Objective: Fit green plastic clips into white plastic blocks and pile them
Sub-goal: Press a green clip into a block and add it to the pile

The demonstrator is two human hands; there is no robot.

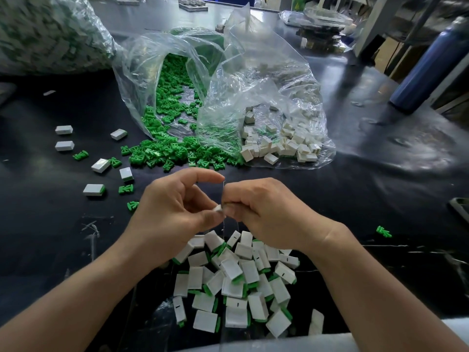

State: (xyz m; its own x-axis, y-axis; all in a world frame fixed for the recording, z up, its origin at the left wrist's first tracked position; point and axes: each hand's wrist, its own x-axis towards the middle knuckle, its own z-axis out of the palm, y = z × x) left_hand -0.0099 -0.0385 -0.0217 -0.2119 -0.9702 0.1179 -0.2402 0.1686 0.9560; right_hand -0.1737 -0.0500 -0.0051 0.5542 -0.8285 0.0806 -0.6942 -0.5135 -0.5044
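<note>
My left hand and my right hand meet above the table's middle, fingers curled round one white block of which only a corner shows. No clip is visible between them. Below my hands lies a pile of white blocks with green clips fitted. Loose green clips spill from a clear bag. A second clear bag holds bare white blocks.
The black table carries scattered fitted blocks and single clips at the left, and one clip at the right. A big bag of finished parts sits far left. A dark blue bottle stands at the right.
</note>
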